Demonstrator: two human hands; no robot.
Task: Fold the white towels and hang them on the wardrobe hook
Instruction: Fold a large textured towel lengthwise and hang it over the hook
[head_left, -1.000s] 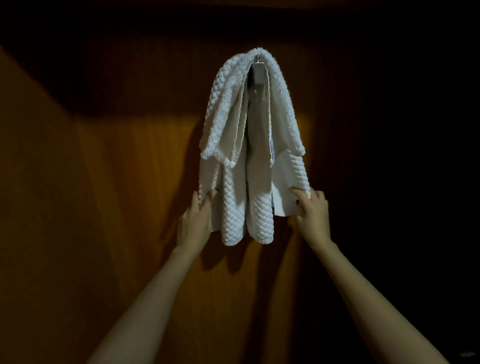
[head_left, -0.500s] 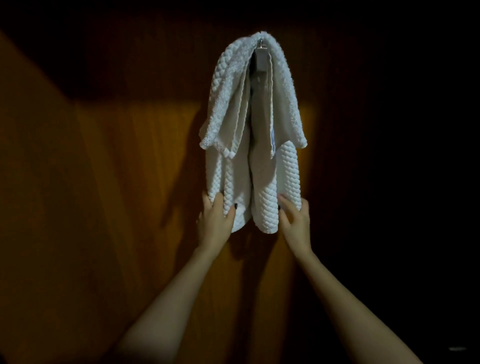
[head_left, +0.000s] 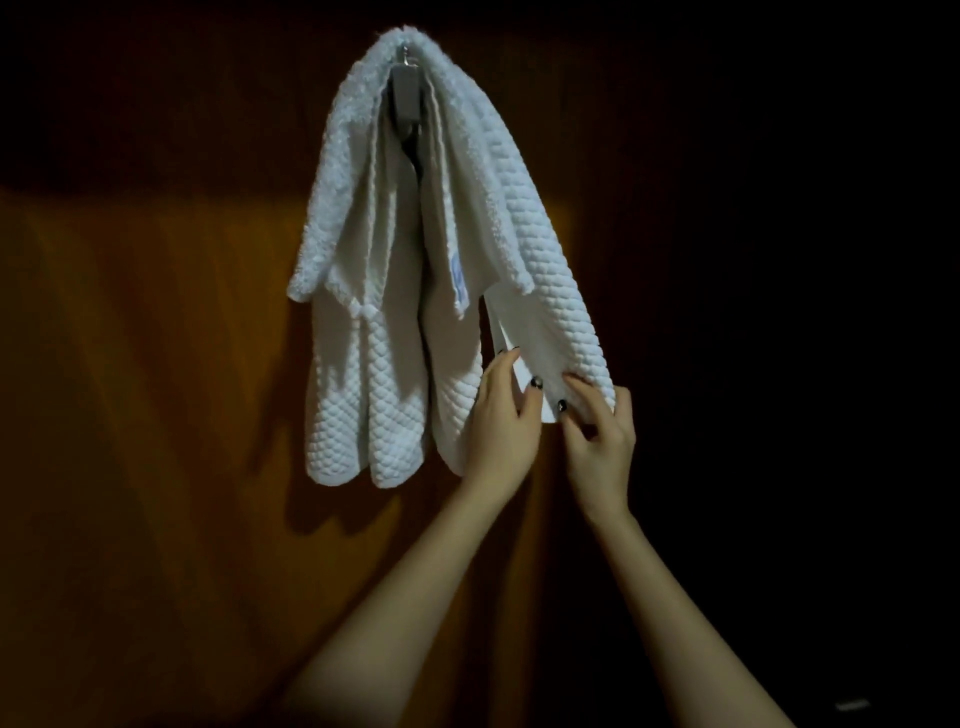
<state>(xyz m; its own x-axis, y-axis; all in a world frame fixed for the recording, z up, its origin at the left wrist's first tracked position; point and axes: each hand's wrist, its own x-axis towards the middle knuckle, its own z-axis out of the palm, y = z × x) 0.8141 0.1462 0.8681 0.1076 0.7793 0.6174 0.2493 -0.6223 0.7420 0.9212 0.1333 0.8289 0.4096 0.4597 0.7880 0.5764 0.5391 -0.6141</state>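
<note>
The left grip (head_left: 501, 421) has joined the right grip (head_left: 600, 447), both pinching the hung towel (head_left: 545, 270), straightening its right flap.

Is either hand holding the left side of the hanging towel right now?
No, the left hand and the right hand both grip the towel at its lower right corner, while its left folds hang free.

Both arms were stretched up, close together; left hand (head_left: 501, 421) and right hand (head_left: 600, 441) pinched one towel (head_left: 363, 389) corner.
</note>
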